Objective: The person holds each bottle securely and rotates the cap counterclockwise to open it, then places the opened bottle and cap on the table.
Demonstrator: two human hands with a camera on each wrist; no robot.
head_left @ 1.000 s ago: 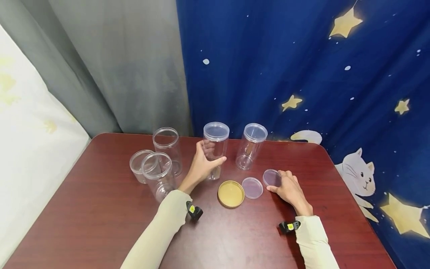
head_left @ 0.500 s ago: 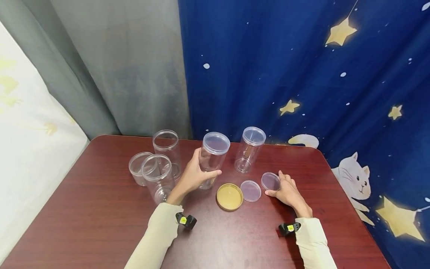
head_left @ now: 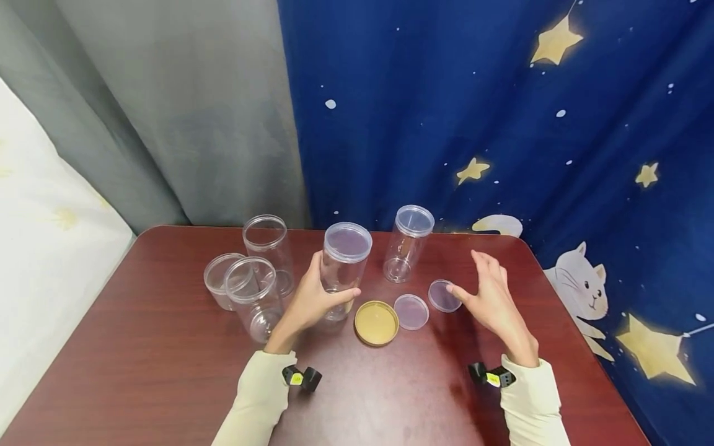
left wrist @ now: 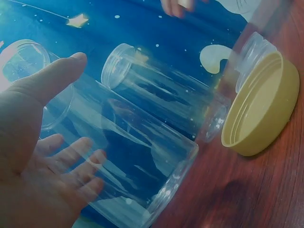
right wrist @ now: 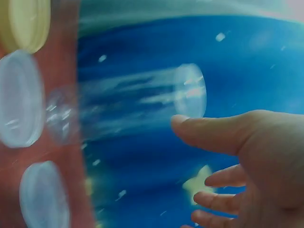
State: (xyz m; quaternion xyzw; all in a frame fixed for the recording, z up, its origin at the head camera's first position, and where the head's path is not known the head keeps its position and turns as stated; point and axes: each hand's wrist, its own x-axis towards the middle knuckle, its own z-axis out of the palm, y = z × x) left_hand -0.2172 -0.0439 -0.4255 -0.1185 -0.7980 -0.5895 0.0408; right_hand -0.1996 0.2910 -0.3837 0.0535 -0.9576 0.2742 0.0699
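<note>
My left hand (head_left: 312, 303) holds a tall clear plastic jar (head_left: 347, 244) with a lid on top, its thumb on the near side. In the left wrist view the fingers show through the wall of that jar (left wrist: 142, 147). The right hand (head_left: 493, 303) hovers with spread fingers and nothing in them, over the table's right side. Left of its thumb lies a clear round lid (head_left: 443, 297). Another clear lid (head_left: 411, 312) and a gold lid (head_left: 376, 323) lie in a row beside it, in front of the held jar.
A second lidded jar (head_left: 409, 241) stands behind the clear lids. At the left are two tall jars without lids, one at the back (head_left: 276, 260) and one nearer (head_left: 256, 313), beside a short jar (head_left: 217, 288). Curtains hang behind the red-brown table (head_left: 139, 347).
My left hand has brought the lidded jar nearer and slightly left. The right hand has let go of the clear lid, which lies flat now, and has risen to the right.
</note>
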